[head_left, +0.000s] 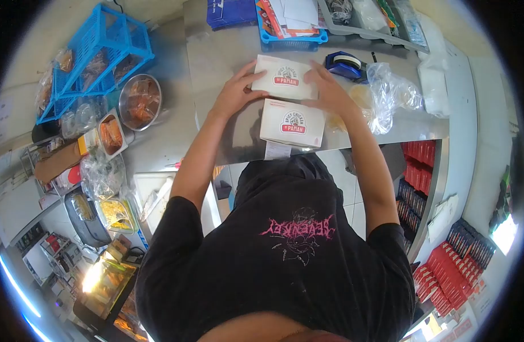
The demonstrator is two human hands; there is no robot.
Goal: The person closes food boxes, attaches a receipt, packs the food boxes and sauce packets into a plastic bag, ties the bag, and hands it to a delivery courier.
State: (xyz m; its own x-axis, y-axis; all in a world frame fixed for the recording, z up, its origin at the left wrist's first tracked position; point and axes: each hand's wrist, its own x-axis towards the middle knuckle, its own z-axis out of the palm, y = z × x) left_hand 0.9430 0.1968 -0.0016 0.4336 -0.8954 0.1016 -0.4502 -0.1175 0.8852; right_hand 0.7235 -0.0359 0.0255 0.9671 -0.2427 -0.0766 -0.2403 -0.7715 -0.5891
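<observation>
Two white boxes printed "Spicy Chicken Pa'Man" lie on the steel counter, one behind the other. The farther box [283, 78] is held between both palms. My left hand [240, 90] wraps its left side, thumb and fingers on the edges. On the right side my right hand [328, 89] grips the same box. The nearer box [292, 123] rests at the counter's front edge, close to the fingers of my right hand. A slip of paper [277, 151] sticks out beneath the nearer box.
A blue tape dispenser [346, 65] and clear plastic bags [387, 97] are at the right. Behind stand a blue basket of papers [293, 43] and a grey tray [382, 37]. At the left are a metal bowl [140, 102], a blue rack [105, 51] and food containers.
</observation>
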